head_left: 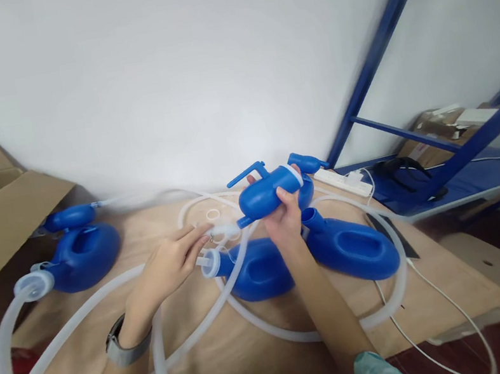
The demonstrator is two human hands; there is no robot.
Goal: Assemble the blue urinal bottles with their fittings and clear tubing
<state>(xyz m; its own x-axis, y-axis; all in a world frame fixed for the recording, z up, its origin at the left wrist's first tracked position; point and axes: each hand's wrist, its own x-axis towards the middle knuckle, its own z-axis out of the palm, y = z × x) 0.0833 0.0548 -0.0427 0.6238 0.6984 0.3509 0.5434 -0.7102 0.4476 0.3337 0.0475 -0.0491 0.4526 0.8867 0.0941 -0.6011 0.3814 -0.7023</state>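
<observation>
A small blue container (261, 198) with a handle and a white rim is held up, tilted, by my right hand (285, 209), whose fingers wrap round it. From its narrow spout a clear plastic piece (223, 230) extends to the left. My left hand (173, 258), with a grey watch on the wrist, pinches the far end of that clear piece. Under my hands lie a blue bottle (262, 268) with a white-capped neck and a second blue bottle (355, 249) with an open neck. Part of another small blue container (306, 163) shows behind my right hand.
White hoses (238, 260) loop over the wooden table (241, 356). At the left are a blue bottle (88, 257) and a cardboard box (3, 211). A power strip (343, 183) and blue metal frame (376, 26) stand at the right.
</observation>
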